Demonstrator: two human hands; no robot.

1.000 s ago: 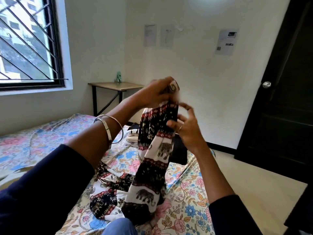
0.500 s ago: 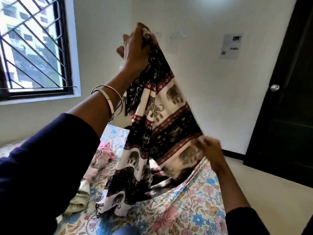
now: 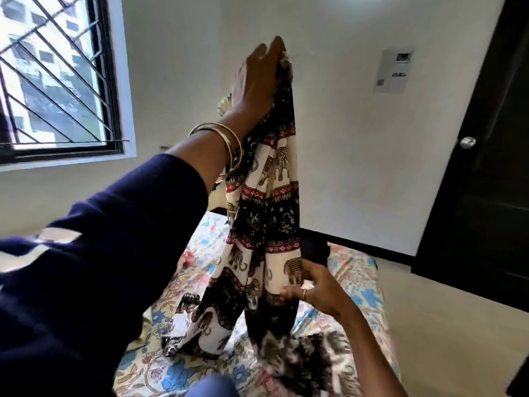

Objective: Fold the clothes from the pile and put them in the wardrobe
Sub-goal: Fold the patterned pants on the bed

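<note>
White walls and a floral bed [image 3: 357, 285] lie behind; left hand [image 3: 254, 81] fingers clamped on the top of elephant-print trousers [image 3: 272, 202], held high; right hand [image 3: 317, 290] fingers pinch one hanging leg, hems trailing on the bed

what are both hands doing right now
Left hand: raised high, gripping the top of the elephant-print garment.
Right hand: lower down, pinching the same garment.

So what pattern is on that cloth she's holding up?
The cloth has black and cream bands with elephants and red floral borders, shown in the head view.
</note>
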